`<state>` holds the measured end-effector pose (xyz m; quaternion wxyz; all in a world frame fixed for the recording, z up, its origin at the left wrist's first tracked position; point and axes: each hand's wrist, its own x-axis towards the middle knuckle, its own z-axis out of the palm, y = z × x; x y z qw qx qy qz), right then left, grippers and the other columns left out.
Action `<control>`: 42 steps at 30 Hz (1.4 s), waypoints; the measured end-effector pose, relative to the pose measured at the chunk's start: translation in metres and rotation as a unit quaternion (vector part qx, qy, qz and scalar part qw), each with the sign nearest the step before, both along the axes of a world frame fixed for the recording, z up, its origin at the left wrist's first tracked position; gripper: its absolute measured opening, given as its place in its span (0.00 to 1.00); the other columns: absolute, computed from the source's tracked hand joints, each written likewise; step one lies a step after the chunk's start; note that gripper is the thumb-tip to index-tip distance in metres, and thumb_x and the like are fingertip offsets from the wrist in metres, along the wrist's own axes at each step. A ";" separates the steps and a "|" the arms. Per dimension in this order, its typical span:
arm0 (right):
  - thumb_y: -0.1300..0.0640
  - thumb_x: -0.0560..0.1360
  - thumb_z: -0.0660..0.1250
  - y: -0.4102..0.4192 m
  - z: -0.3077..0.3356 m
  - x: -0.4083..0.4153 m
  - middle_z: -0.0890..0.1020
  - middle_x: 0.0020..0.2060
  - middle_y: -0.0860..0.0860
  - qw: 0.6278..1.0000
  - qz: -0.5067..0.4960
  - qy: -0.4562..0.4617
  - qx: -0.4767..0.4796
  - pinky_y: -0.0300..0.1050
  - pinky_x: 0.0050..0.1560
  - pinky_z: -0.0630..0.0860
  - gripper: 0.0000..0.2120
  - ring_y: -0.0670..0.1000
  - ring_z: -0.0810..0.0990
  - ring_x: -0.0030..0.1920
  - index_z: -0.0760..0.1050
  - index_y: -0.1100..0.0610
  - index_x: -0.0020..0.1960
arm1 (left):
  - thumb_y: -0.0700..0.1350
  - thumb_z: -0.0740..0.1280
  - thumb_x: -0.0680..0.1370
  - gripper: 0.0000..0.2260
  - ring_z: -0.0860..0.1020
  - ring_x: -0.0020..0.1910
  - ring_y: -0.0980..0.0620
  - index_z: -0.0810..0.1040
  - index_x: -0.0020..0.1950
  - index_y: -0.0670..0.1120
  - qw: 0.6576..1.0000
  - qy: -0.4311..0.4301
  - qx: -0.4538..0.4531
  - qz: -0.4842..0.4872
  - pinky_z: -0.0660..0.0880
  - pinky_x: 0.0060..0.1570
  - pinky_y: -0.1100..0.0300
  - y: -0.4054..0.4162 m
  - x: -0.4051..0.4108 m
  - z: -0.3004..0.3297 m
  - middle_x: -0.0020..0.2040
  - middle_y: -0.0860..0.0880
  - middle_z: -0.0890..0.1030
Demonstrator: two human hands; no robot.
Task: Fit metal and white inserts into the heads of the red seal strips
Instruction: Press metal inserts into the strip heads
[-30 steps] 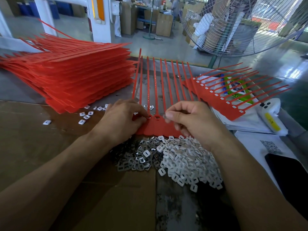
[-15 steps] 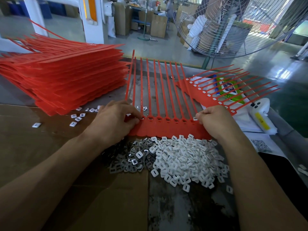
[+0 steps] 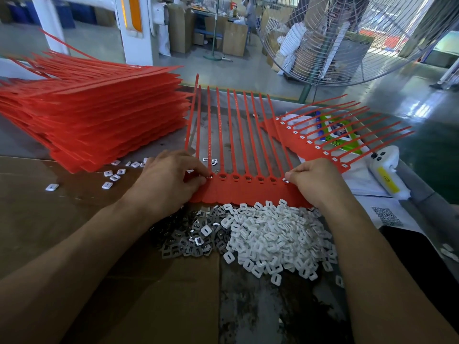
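Head view: my left hand and right hand pinch opposite ends of the red seal strip above white inserts.

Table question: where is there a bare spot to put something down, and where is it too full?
Free: the brown cardboard left of the left hand, below the red stack, with a few loose white inserts. Also the dark tabletop below the white insert pile. Crowded: between the hands, and right, where papers lie.

Red stack cropped left.
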<state>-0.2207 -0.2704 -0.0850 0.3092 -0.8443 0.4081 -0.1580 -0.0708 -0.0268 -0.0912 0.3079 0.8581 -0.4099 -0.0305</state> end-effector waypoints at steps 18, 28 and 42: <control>0.54 0.74 0.77 0.004 -0.001 0.002 0.83 0.39 0.47 0.999 -0.026 -0.017 0.017 0.47 0.49 0.75 0.08 0.46 0.78 0.42 0.81 0.50 0.38 | 0.50 0.71 0.79 0.06 0.71 0.68 0.50 0.82 0.53 0.62 1.000 -0.002 -0.004 -0.003 0.64 0.71 0.40 0.001 0.001 -0.001 0.66 0.54 0.78; 0.53 0.78 0.73 0.004 0.000 -0.004 0.83 0.40 0.48 0.999 -0.027 -0.030 -0.028 0.51 0.51 0.77 0.08 0.50 0.80 0.44 0.80 0.50 0.39 | 0.49 0.71 0.79 0.07 0.70 0.69 0.51 0.82 0.53 0.62 1.000 -0.002 -0.010 -0.005 0.65 0.71 0.40 0.001 0.001 -0.001 0.66 0.55 0.78; 0.54 0.76 0.76 0.073 0.011 0.014 0.85 0.40 0.37 0.943 0.330 -0.043 -0.032 0.30 0.42 0.73 0.02 0.37 0.82 0.42 0.86 0.47 0.47 | 0.50 0.70 0.79 0.07 0.70 0.68 0.52 0.82 0.55 0.61 1.000 -0.010 -0.007 0.002 0.64 0.71 0.41 0.001 0.001 -0.001 0.66 0.55 0.77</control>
